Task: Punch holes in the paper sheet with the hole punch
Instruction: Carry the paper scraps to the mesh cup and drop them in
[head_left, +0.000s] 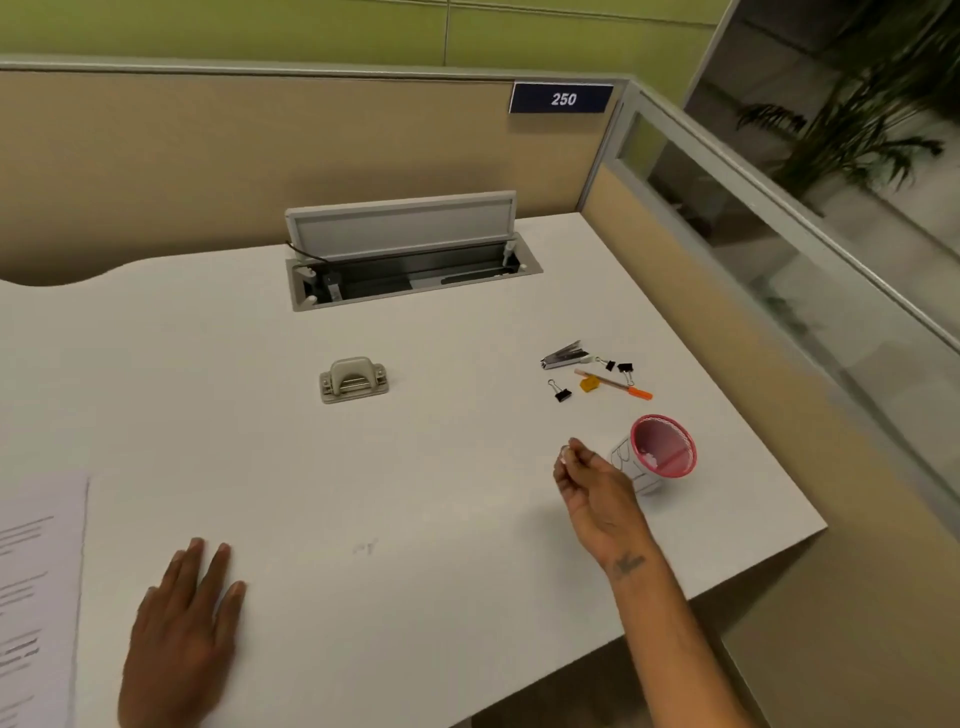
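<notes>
Left hand (182, 629) flat, empty, beside paper sheet (36, 597); right hand (592, 483) pinched, contents unclear. Hole punch (354, 379) untouched beyond; fetch it next.

I see the small grey-beige metal two-hole punch (354, 380) sitting upright near the middle of the white surface (415, 467), just in front of the open cable hatch. Its rounded lever arches over a flat rectangular base, with the lever up and nothing visible in its slot; nothing touches it. The white paper sheet (36, 587) with lines of blurred printed text lies flat at the far left edge of my view, partly cut off by the frame, its right edge running almost straight toward me. The sheet and the punch are well apart. I cannot tell whether the sheet has any holes.
</notes>
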